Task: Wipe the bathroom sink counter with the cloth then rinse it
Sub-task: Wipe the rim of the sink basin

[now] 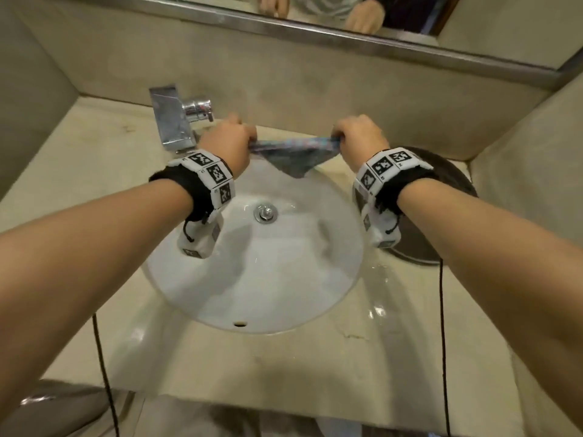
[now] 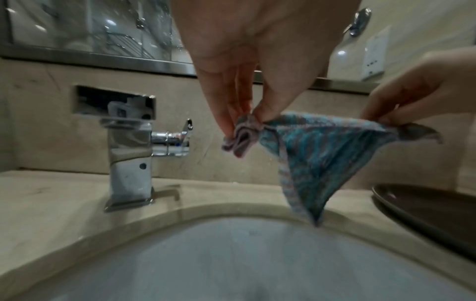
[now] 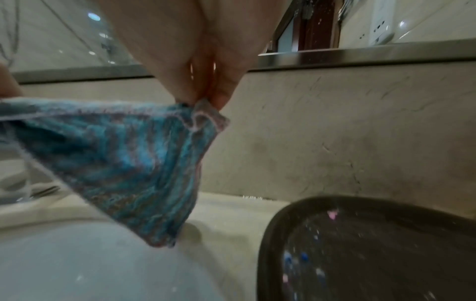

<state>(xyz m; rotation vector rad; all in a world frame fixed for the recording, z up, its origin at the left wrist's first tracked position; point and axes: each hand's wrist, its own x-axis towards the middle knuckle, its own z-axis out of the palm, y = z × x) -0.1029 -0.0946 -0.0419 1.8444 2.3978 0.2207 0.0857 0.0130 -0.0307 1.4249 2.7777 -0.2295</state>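
Two hands: both pinch one cloth (image 1: pixel 295 152), stretched between them above the far rim of the sink (image 1: pixel 252 279).
Left hand (image 1: pixel 227 143): fingertips (image 2: pixel 268 114) and thumb pressed together on a bunched corner, just right of the tap (image 1: pixel 176 121).
Right hand (image 1: pixel 359 137): fingertips (image 3: pixel 221 99) nipped on the opposite corner, near the dark round dish (image 1: pixel 441 190).
Cloth, position: top edge taut from hand to hand, the rest sagging in a triangle whose point hangs over the back lip of the basin; contact with the counter (image 1: pixel 94 146) cannot be told.
Cloth, make: blue and mauve striped weave with a stitched hem.
Cloth, handling (judged): soft and light, folds under its own weight, no risk of breakage; if wet it would be heavier and prone to drip.
Cloth, hold points (judged): corners or hem for spreading; a full fistful for wiping or wringing, since a corner pinch could slip.
Tap: chrome, side lever, no water seen running.
Counter: pale stone, wet patches shining near the sink's right front.
Stage (judged): cloth being opened out, for wiping or for rinsing, which one unclear.
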